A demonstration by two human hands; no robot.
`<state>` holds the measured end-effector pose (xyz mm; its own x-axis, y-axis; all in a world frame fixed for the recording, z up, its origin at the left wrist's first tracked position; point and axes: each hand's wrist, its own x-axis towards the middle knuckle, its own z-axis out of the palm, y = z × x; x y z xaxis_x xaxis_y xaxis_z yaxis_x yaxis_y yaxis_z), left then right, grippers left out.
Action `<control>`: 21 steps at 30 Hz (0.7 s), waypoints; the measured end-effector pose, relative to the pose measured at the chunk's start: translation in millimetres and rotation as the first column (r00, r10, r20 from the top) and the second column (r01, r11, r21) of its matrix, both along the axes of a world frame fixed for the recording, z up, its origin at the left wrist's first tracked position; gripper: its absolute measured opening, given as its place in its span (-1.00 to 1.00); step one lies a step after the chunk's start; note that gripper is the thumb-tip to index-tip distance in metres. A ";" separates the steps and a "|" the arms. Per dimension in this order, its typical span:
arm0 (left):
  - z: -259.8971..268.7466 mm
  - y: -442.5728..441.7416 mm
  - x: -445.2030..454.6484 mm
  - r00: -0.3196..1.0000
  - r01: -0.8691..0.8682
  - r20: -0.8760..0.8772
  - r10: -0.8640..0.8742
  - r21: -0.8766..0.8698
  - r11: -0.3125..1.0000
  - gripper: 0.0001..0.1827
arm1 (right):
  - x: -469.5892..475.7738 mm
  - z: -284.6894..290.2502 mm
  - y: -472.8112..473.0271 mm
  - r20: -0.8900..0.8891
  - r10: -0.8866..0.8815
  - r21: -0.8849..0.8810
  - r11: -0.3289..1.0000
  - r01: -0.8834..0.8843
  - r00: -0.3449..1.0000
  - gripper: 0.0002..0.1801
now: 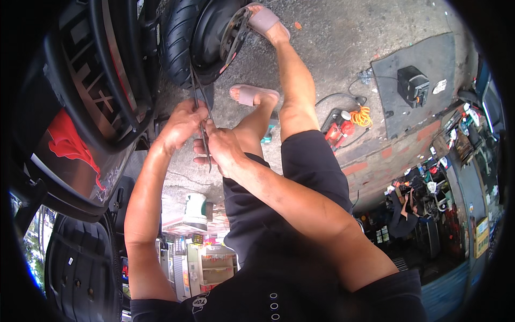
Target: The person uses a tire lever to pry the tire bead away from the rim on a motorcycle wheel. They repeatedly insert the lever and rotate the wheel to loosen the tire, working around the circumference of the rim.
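Note:
Two long metal tyre levers (206, 147) reach from the edge of a black scooter tyre (177, 44) down to my hands. Their far tips sit where the tyre meets the black wheel rim (207, 36). My left hand (181, 122) is closed around the levers at about mid-length. Right beside it, my right hand (225, 149) grips lower down, with its fingers curled beneath a lever shaft. How each hand divides its hold between the two levers is partly hidden. A brake disc (233, 38) shows at the wheel's hub.
The scooter body with black guard bars (116, 72) and a red cloth (74, 141) rises at left. My sandalled feet (257, 95) flank the wheel's right side. A red air compressor (338, 131), an orange coiled hose (360, 116) and a black box (413, 86) stand rightward. Another person (404, 217) is farther off.

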<state>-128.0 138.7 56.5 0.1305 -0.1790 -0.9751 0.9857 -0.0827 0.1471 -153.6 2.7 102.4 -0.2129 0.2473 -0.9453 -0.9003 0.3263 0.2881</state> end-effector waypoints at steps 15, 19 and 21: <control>46.1 -19.7 -6.9 0.915 -0.359 -0.143 0.377 0.135 0.924 -0.88 | 4.0 -4.8 12.0 -0.086 0.039 -0.037 0.998 -0.042 0.996 -0.38; 63.8 -15.6 -9.5 0.923 -0.323 -0.184 0.338 0.108 0.940 -0.83 | -9.8 -13.4 6.4 -0.095 -0.118 0.028 0.992 0.121 0.989 -0.39; 67.0 -18.5 -18.8 0.934 -0.333 -0.107 0.341 0.084 0.939 -0.83 | -6.8 -12.3 0.6 -0.095 -0.156 0.089 0.982 0.165 0.983 -0.40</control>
